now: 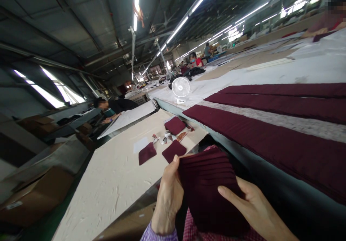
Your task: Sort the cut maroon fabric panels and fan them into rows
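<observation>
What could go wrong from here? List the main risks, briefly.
The layered maroon cloth, held in the air by the left hand and right hand, could slip apart if their grip loosens. One loose maroon piece lies near the cream table's edge and might get brushed off. The white fan stands near the edge of the white-topped table, so a knock could tip it.

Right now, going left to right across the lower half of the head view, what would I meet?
Cardboard box, leftmost maroon fabric piece on the cream-topped table, left hand, layered maroon fabric held up, right hand.
</observation>
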`<state>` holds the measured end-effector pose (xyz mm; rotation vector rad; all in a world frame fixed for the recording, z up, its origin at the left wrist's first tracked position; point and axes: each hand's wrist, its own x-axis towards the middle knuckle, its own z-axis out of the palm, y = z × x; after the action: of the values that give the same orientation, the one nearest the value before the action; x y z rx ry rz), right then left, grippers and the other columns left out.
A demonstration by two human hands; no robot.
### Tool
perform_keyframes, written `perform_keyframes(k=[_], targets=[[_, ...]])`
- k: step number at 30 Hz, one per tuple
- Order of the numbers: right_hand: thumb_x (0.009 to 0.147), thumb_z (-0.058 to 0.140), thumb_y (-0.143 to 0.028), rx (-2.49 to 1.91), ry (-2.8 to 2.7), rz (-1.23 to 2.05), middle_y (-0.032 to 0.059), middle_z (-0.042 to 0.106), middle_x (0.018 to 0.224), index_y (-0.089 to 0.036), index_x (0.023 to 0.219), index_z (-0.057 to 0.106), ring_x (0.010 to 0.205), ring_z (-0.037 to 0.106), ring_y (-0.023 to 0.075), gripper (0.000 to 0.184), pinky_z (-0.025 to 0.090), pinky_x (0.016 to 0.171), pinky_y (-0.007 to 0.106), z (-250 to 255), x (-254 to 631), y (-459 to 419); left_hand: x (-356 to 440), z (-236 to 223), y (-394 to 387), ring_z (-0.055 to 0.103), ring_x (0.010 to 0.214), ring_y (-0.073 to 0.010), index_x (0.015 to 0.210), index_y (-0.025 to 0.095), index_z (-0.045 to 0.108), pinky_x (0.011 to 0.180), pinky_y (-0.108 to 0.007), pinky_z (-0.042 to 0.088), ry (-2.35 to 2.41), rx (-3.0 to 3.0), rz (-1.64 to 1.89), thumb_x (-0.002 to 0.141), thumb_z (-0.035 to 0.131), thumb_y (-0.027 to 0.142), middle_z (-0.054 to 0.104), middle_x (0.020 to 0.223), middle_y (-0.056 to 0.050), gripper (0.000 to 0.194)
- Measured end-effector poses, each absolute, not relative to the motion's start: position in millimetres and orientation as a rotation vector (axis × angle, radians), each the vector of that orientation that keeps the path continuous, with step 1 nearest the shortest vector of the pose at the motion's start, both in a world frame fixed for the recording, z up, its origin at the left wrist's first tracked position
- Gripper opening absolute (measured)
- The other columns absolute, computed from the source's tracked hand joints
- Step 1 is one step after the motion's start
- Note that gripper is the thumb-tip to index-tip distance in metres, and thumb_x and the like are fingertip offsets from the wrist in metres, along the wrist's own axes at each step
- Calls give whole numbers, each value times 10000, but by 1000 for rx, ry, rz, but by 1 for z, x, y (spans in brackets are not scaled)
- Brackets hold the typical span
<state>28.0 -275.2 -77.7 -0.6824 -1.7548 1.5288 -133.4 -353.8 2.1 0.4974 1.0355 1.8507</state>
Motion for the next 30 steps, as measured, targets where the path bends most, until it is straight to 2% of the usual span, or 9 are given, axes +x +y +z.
perform_keyframes(k=[4,14,20,23,25,28,30], targets=[[946,593,-522,-594,-1793,1644,96,749,1156,-183,1173,722,1029,708,270,428,580,923,348,-75,30,-276,-137,5,-355,711,1057,-340,918,97,817,1032,-451,501,1038,480,1798,853,675,364,801,913,-153,309],[897,681,-483,-595,-1750,1720,78,741,1189,-222,1200,736,1110,670,338,403,556,978,400,-73,33,-275,-140,3,-359,735,922,-295,914,84,813,958,-407,539,1056,415,1800,838,688,370,804,885,-139,321],[925,622,-548,-608,-1769,1710,92,751,1144,-204,1170,738,1008,705,315,438,590,900,399,-75,33,-274,-140,1,-358,739,879,-259,950,90,808,873,-349,564,1044,385,1813,869,664,380,807,925,-136,333],[906,638,-560,-630,-1754,1681,93,763,1087,-193,1126,751,999,704,318,442,595,873,392,-73,33,-274,-140,1,-359,737,917,-258,995,98,801,902,-350,556,1018,431,1803,907,631,400,806,963,-133,357],[896,649,-562,-651,-1733,1665,82,773,977,-190,1104,761,997,702,321,441,594,858,383,-70,33,-274,-141,0,-360,732,963,-258,1078,113,783,938,-357,545,978,482,1769,928,604,454,801,1014,-131,413],[891,650,-569,-679,-1700,1691,64,764,845,-185,1087,771,983,704,320,448,595,828,366,-67,34,-274,-143,-6,-365,715,1042,-283,1121,136,774,991,-380,522,937,548,1722,876,635,579,789,1078,-130,524],[887,651,-576,-691,-1683,1729,65,769,868,-185,1090,773,955,710,312,457,598,784,350,-67,36,-274,-144,-13,-367,699,1089,-299,1102,165,784,1018,-384,505,936,623,1735,784,740,591,783,1113,-118,533]])
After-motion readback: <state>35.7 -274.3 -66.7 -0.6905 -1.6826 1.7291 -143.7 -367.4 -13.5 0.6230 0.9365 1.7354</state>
